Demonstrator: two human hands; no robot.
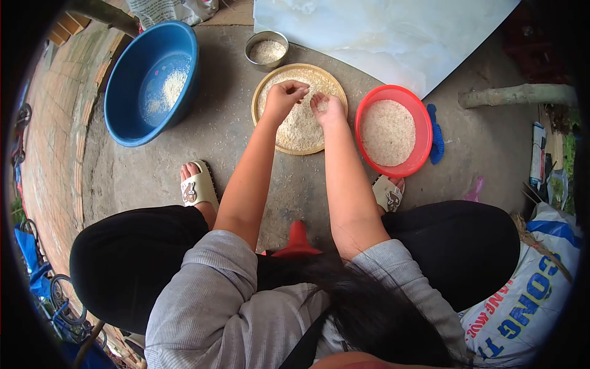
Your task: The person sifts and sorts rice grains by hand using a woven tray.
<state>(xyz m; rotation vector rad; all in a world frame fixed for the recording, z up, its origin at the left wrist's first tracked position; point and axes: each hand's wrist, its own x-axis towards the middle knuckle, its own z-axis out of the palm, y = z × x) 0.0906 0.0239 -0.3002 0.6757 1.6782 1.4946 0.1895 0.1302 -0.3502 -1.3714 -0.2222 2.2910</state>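
Observation:
Above a round woven tray [255, 114] heaped with rice [300, 132], my two hands are held close together. My left hand [285, 101] is pinched, its thumb and fingertips pressed together; whatever is between them is too small to make out. Palm up and cupped, my right hand [329, 109] appears to hold a little rice, its curled fingers facing the left hand. Just right of my right hand, a red plastic basin [424, 138] contains more pale rice. Behind the tray stands a small metal bowl [283, 58] with grain in it.
A large blue basin [117, 101] with some rice tilts at the left. A marbled sheet [381, 37] lies at the back. Near the red basin are a blue cloth item [437, 138] and a wooden pole [519, 96]. A printed sack [522, 301] stands at the right.

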